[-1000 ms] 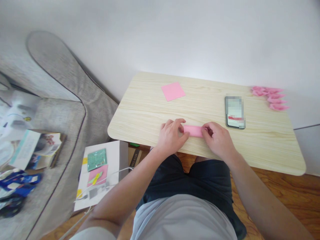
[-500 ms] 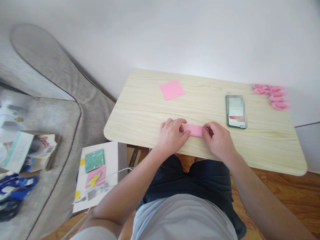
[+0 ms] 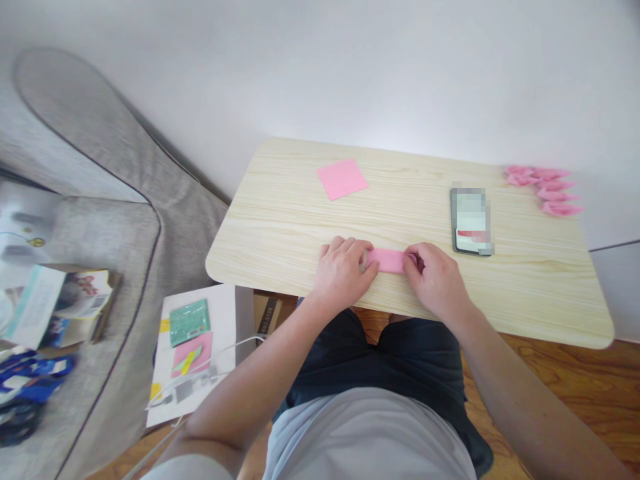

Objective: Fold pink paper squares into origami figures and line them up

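Observation:
A folded strip of pink paper (image 3: 388,261) lies on the light wooden table (image 3: 280,220) near its front edge. My left hand (image 3: 345,270) holds the strip's left end, thumb at the lower edge and curled fingers above. At the right end, my right hand (image 3: 431,275) pinches the paper between thumb and forefinger; the fingertips partly cover that end. Farther back lies a pink paper square (image 3: 343,179), apart from both hands. Several folded pink paper pieces (image 3: 557,193) sit in a cluster at the table's back right corner.
A phone (image 3: 471,223) with a blurred screen lies right of my hands. Left and below the table, a white surface (image 3: 160,393) carries a green packet (image 3: 190,322), pink paper and a white cable. A grey sofa (image 3: 115,267) holds an opened box (image 3: 65,307).
Both hands stay on the pink strip, with only a very slight shift of the fingers. The whole view has drifted a little; the other things lie as before.

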`<control>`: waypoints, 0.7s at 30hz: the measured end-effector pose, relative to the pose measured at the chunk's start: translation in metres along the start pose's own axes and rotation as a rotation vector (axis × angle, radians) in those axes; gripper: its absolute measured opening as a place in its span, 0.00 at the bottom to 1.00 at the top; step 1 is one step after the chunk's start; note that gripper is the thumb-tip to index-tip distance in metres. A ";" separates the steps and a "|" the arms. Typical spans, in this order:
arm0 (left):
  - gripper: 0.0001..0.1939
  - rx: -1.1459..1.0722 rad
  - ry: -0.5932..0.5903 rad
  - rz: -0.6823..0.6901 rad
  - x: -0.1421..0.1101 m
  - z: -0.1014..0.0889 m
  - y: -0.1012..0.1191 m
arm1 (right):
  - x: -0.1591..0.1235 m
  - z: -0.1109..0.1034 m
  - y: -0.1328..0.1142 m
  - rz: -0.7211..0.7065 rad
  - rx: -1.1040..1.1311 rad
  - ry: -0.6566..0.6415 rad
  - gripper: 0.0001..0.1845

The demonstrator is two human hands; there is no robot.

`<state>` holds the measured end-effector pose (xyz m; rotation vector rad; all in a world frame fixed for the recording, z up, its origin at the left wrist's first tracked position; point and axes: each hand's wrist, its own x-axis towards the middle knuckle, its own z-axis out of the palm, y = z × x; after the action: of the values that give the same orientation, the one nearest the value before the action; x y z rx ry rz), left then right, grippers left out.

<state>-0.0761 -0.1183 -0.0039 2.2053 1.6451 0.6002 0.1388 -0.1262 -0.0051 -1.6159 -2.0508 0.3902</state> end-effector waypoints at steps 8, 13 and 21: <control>0.13 0.024 0.002 0.010 -0.002 0.000 0.000 | -0.003 0.003 0.000 0.070 0.024 0.034 0.15; 0.14 0.014 -0.005 0.032 -0.003 -0.001 -0.001 | -0.007 0.006 -0.001 0.080 -0.008 0.070 0.17; 0.11 0.003 -0.007 0.042 -0.004 0.000 -0.005 | -0.012 0.008 -0.003 0.125 -0.114 0.122 0.16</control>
<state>-0.0815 -0.1205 -0.0067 2.2471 1.6011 0.6011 0.1339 -0.1382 -0.0125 -1.7952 -1.9184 0.2153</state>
